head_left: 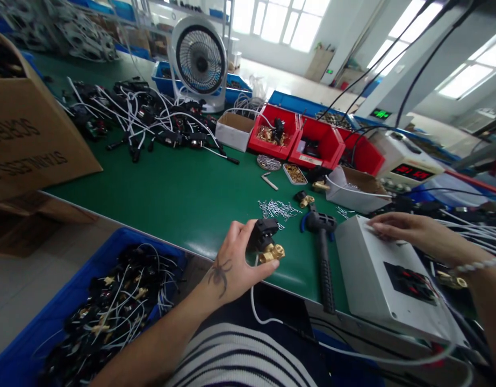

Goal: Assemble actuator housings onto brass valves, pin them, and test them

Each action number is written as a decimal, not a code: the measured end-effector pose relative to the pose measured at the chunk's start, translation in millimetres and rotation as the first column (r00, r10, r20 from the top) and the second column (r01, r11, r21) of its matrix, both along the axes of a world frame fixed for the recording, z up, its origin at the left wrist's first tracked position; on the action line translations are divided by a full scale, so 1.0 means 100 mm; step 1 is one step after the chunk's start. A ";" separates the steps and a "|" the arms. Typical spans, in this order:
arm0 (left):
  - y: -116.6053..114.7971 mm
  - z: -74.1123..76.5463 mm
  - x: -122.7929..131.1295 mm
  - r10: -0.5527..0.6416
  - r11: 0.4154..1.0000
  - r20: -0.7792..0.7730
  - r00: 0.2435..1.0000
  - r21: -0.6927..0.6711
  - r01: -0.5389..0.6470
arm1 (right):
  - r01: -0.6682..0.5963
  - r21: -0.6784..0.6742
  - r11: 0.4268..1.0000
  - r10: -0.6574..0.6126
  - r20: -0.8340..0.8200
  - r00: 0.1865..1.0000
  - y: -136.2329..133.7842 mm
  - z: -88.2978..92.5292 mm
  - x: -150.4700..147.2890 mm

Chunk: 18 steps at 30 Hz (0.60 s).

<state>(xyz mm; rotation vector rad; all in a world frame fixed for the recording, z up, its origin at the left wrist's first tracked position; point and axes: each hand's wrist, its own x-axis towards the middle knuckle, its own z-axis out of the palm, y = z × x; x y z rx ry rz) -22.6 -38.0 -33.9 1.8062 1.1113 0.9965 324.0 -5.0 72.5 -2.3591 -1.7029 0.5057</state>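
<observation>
My left hand (pixel 240 258) is closed around a solenoid valve with a black body (pixel 267 230) and brass fittings (pixel 273 252). It is held just above the bench's front edge. A white cable (pixel 253 301) hangs from it and loops to the right. My right hand (pixel 401 227) lies over the top of a light grey box (pixel 366 269), its fingers stretched forward, touching it near the back edge; nothing shows in them. Between the hands lies a black-handled tool (pixel 324 258) with a blue-tipped head. Behind it sits another brass fitting with a black part (pixel 304 199).
Silver clips (pixel 278 208) are scattered mid-bench, behind my left hand. Red bins (pixel 274 131), a fan (pixel 199 59) and cabled black parts (pixel 151 115) stand farther back. A blue crate of valves (pixel 122 301) is at lower left, a cardboard box (pixel 34 123) at left.
</observation>
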 end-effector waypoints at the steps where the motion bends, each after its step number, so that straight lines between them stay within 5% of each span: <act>1: 0.00 0.00 0.00 0.001 1.000 -0.005 1.000 0.000 -0.001 | -0.039 -0.001 0.999 0.039 0.059 0.997 0.06 0.01 -0.08; 4: 0.00 0.01 -0.01 0.001 1.000 -0.022 1.000 0.006 -0.001 | -0.189 -0.019 0.982 0.189 0.228 0.955 0.30 -0.01 -0.44; 8: -0.01 0.02 -0.02 0.002 1.000 -0.042 0.999 0.009 -0.001 | -0.383 -0.213 0.899 0.434 0.304 0.848 0.68 -0.29 -0.97; 13: 0.01 0.01 -0.01 -0.009 1.000 -0.047 0.999 -0.006 0.008 | -0.364 -0.385 0.848 0.505 0.381 0.774 1.01 -0.62 -1.23; 18: 0.02 0.01 -0.02 -0.012 1.000 -0.020 1.000 -0.016 0.012 | -0.347 -0.427 0.835 0.521 0.410 0.749 0.99 -0.59 -1.26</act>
